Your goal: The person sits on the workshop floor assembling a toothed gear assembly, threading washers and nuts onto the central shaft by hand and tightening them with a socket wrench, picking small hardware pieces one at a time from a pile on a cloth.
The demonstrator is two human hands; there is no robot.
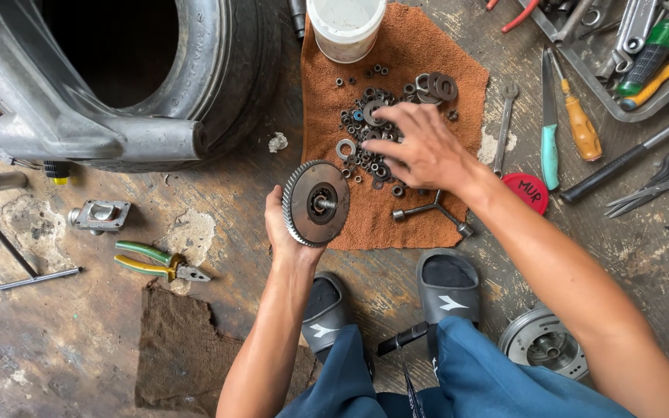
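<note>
Item: toothed gear disc (pixel 316 203), cradled face-up in the closed left hand (pixel 284 232) for inspection, while just beyond it the open right hand (pixel 420 147) sorted washers (pixel 365 143) spread on an orange cloth (pixel 427 54) against rolling.

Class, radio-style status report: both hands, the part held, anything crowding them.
Left hand holds toothed gear disc. Right hand fingertips on washers and nuts on orange cloth. T-wrench lies close by.

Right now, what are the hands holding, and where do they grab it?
The left hand holds a round toothed gear from behind, by its rim. The right hand holds nothing clearly; its fingers touch small washers.
</note>
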